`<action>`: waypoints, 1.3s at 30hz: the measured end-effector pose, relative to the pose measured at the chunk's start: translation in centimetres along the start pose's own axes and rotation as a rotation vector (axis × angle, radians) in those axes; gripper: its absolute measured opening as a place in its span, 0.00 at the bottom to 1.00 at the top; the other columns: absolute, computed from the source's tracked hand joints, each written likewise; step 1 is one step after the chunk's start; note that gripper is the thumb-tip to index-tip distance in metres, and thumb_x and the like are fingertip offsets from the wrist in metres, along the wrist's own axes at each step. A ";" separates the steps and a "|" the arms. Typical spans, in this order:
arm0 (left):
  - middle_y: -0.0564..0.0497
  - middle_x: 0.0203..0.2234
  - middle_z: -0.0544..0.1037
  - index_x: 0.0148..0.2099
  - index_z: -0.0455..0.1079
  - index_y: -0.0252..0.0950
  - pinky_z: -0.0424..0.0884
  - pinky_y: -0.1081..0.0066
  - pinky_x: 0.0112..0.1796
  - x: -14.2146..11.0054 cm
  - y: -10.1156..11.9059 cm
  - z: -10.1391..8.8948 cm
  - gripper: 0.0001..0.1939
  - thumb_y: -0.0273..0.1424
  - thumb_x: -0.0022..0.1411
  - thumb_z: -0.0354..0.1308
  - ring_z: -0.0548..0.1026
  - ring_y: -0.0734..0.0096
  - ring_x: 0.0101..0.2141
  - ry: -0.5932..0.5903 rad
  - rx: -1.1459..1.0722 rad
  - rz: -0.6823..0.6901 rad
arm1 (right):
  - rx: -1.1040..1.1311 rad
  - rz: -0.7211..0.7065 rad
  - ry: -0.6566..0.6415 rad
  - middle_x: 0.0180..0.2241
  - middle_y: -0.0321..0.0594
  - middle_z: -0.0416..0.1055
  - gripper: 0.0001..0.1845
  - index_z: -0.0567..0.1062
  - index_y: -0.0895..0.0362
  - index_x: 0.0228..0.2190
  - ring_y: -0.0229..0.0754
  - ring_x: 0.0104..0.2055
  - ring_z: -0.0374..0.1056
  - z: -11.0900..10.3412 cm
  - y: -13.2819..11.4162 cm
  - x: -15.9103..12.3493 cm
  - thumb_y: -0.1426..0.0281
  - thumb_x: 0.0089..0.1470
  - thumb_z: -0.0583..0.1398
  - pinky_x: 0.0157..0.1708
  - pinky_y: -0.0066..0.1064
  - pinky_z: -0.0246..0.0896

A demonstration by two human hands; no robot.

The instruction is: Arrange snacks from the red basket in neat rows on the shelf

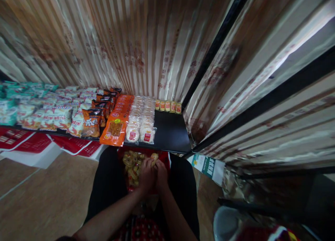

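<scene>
My left hand (147,174) and my right hand (161,173) meet over my lap, both closed on one small wrapped snack (154,158). Its wrapper looks clear with a pale yellow content. Beneath and left of them, a heap of similar wrapped snacks (133,166) in golden, clear wrappers lies on a red bag or box (169,156) between my knees. Just beyond, a black shelf (171,129) holds a row of small yellow packs (168,106) at its back edge. My fingertips are partly hidden by each other.
Left along the shelf lie round white crackers in clear packs (133,132), orange packets of sticks (115,129), orange-black bags (91,122), white bags (49,115) and green bags (7,111). Striped sheeting (146,42) and a black post (217,42) stand behind. A pale bucket (225,223) sits lower right.
</scene>
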State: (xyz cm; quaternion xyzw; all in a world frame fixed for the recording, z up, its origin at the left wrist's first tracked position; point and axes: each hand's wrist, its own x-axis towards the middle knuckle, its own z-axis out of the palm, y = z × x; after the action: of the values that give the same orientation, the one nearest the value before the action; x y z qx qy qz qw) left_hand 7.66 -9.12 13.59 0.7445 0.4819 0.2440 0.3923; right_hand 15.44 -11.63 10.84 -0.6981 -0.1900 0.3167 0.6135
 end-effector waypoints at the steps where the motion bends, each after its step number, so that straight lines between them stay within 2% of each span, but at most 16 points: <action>1: 0.44 0.47 0.71 0.49 0.69 0.36 0.65 0.63 0.52 -0.2 0.1 0.0 0.16 0.27 0.62 0.46 0.68 0.65 0.49 0.005 0.021 0.012 | 0.020 0.023 0.013 0.36 0.44 0.76 0.18 0.77 0.57 0.28 0.46 0.42 0.69 0.0 -0.1 -0.1 0.56 0.41 0.59 0.43 0.34 0.64; 5: 0.43 0.50 0.69 0.51 0.67 0.37 0.64 0.59 0.53 -0.9 0.3 0.1 0.17 0.27 0.62 0.47 0.66 0.63 0.52 0.003 0.083 0.089 | 0.168 0.160 0.062 0.38 0.45 0.76 0.24 0.75 0.58 0.33 0.46 0.42 0.70 0.0 -0.4 -0.8 0.53 0.38 0.60 0.43 0.35 0.65; 8: 0.42 0.50 0.68 0.52 0.67 0.36 0.65 0.56 0.53 -1.2 0.3 0.1 0.16 0.29 0.63 0.46 0.66 0.61 0.52 0.004 0.102 0.147 | 0.240 0.187 0.088 0.42 0.44 0.75 0.25 0.74 0.58 0.36 0.46 0.45 0.69 -0.1 -0.6 -1.2 0.55 0.36 0.61 0.46 0.36 0.63; 16: 0.39 0.49 0.70 0.52 0.65 0.33 0.64 0.53 0.54 -1.6 0.3 0.1 0.19 0.32 0.65 0.41 0.67 0.61 0.52 0.042 0.017 0.296 | 0.135 0.174 0.141 0.37 0.43 0.76 0.26 0.74 0.58 0.33 0.47 0.42 0.71 -0.7 -3.1 -1.6 0.53 0.34 0.61 0.42 0.33 0.65; 20: 0.39 0.48 0.72 0.50 0.67 0.33 0.65 0.54 0.53 -1.4 1.2 0.1 0.19 0.33 0.65 0.39 0.69 0.62 0.50 0.044 -0.074 0.270 | 0.115 0.107 0.130 0.36 0.43 0.77 0.24 0.74 0.57 0.32 0.47 0.41 0.72 -1.2 -4.6 -1.8 0.53 0.34 0.62 0.40 0.32 0.66; 23: 0.38 0.48 0.72 0.49 0.67 0.33 0.64 0.54 0.54 -0.9 2.3 0.0 0.20 0.32 0.63 0.38 0.68 0.61 0.51 0.025 -0.146 0.233 | 0.164 0.114 0.157 0.37 0.44 0.77 0.25 0.74 0.58 0.34 0.47 0.41 0.72 -1.8 -5.3 -1.8 0.54 0.36 0.62 0.40 0.32 0.67; 26: 0.37 0.49 0.70 0.51 0.65 0.30 0.62 0.55 0.55 -0.2 3.6 -0.1 0.21 0.30 0.60 0.39 0.68 0.61 0.52 0.034 -0.217 0.114 | 0.227 0.157 0.154 0.38 0.45 0.77 0.28 0.73 0.59 0.38 0.49 0.42 0.72 -2.3 -5.6 -1.1 0.54 0.36 0.63 0.39 0.34 0.68; 29: 0.37 0.49 0.71 0.51 0.65 0.29 0.62 0.57 0.55 0.6 4.9 -0.3 0.22 0.31 0.59 0.41 0.68 0.61 0.51 0.013 -0.275 0.021 | 0.243 0.138 0.147 0.39 0.46 0.77 0.30 0.73 0.59 0.39 0.50 0.41 0.73 -2.7 -5.7 -0.2 0.54 0.34 0.64 0.40 0.35 0.68; 34: 0.40 0.44 0.73 0.47 0.67 0.32 0.64 0.61 0.52 2.1 6.5 -0.5 0.19 0.33 0.59 0.42 0.71 0.63 0.47 -0.041 -0.301 0.016 | 0.119 0.033 0.148 0.38 0.46 0.77 0.27 0.75 0.58 0.39 0.49 0.40 0.73 -3.6 -6.1 1.0 0.54 0.39 0.62 0.40 0.34 0.68; 39: 0.43 0.42 0.74 0.44 0.68 0.34 0.65 0.63 0.50 3.9 7.8 -0.5 0.16 0.31 0.57 0.44 0.71 0.63 0.45 -0.098 -0.228 -0.020 | -0.071 -0.022 0.115 0.38 0.45 0.77 0.27 0.75 0.57 0.41 0.47 0.40 0.74 -4.4 -7.0 2.3 0.54 0.42 0.59 0.39 0.32 0.68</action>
State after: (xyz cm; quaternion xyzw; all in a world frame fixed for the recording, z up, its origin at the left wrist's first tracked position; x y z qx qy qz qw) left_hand 13.01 -7.23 20.23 0.7012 0.4390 0.2567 0.4997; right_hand 20.98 -12.17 17.40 -0.7343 -0.1732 0.2622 0.6017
